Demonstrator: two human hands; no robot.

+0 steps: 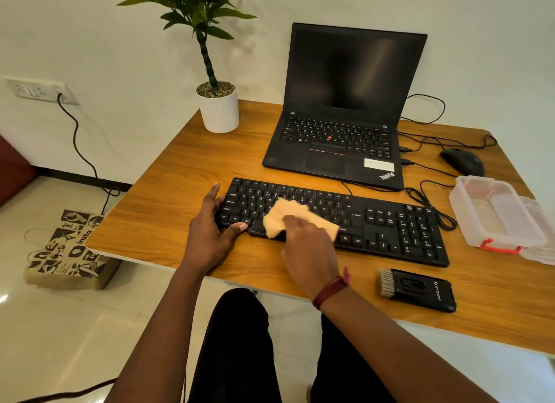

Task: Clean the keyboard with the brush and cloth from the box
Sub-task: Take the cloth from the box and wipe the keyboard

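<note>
Right hand (306, 246) gripping crumpled beige cloth (285, 214), black keyboard (390, 228)

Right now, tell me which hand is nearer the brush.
Right. The right hand, holding the cloth on the keyboard, is beyond and left of the brush; the left hand holds the keyboard's left end, farther away.

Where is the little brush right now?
The brush lies on the desk at the right of the head view, just nearer than the keyboard's right end, right of the right hand holding the cloth.
</note>
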